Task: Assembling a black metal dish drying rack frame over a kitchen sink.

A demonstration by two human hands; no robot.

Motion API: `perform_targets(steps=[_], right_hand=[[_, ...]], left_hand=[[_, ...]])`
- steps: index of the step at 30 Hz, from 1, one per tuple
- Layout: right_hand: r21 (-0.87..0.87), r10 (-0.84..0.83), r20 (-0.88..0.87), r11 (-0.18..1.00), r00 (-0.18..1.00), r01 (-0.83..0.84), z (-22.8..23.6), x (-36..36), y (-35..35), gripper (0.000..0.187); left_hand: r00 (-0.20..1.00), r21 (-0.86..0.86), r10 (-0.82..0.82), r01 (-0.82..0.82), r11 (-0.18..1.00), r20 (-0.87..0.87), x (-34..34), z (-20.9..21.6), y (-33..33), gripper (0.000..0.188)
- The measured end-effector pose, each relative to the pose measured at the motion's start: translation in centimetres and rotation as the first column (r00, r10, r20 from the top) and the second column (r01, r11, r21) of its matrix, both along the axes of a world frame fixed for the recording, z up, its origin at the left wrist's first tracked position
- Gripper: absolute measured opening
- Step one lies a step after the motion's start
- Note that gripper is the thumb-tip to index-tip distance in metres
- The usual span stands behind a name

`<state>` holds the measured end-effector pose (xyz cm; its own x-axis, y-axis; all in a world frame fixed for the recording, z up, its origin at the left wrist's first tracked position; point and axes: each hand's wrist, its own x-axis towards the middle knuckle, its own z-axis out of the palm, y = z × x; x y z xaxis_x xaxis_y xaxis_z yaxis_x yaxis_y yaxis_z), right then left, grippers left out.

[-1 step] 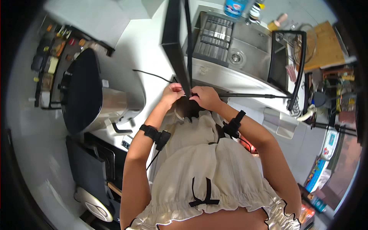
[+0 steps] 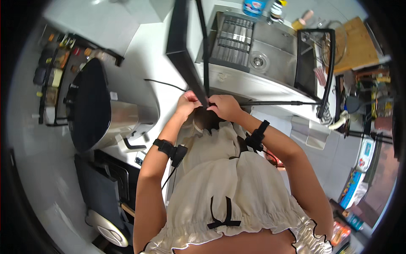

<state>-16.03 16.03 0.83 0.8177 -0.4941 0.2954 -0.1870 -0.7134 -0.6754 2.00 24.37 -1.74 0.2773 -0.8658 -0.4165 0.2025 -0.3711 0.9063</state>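
Both hands, left hand [image 2: 188,103] and right hand [image 2: 224,106], grip pinching black frame [image 2: 186,59] corner; fingertips hidden behind frame edge.

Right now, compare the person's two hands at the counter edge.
The left hand sits left of the black panel's lower corner, with fingers curled toward it. The right hand sits on the sink side, knuckles up. Whether either grips the corner is unclear. Each wrist wears a black strap.
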Motion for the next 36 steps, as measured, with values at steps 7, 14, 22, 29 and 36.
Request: perform_targets(steps=[7, 14, 22, 29, 36], right_hand=[[0.016, 0.001, 0.021, 1.0, 1.0, -0.002, -0.6, -0.2, 0.2, 0.025], [-0.061, -0.034, 0.006, 0.998, 0.999, 0.034, 0.3, -0.3, 0.1, 0.027], [-0.088, 0.0, -0.055, 0.996, 0.998, -0.005, -0.4, 0.0, 0.1, 0.028], [-0.072, 0.023, -0.038, 0.997, 0.999, -0.025, -0.4, -0.2, 0.3, 0.027], [-0.051, 0.02, -0.03, 0.998, 0.999, -0.021, -0.8, -0.5, 0.2, 0.027]], left_hand=[[0.972, -0.167, 0.044, -0.005, 0.986, 0.232, -1.0, 0.5, 2.5, 0.021], [0.931, 0.057, 0.182, -0.173, 0.983, -0.317, -1.4, 5.7, 3.5, 0.027], [0.829, 0.434, 0.195, 0.063, 0.899, -0.524, 0.3, 5.6, 1.1, 0.024], [0.714, 0.396, 0.143, 0.201, 0.896, -0.685, 1.1, 4.2, 1.4, 0.022], [0.883, 0.304, -0.066, 0.229, 0.925, -0.465, 0.0, 3.0, 2.6, 0.012]])
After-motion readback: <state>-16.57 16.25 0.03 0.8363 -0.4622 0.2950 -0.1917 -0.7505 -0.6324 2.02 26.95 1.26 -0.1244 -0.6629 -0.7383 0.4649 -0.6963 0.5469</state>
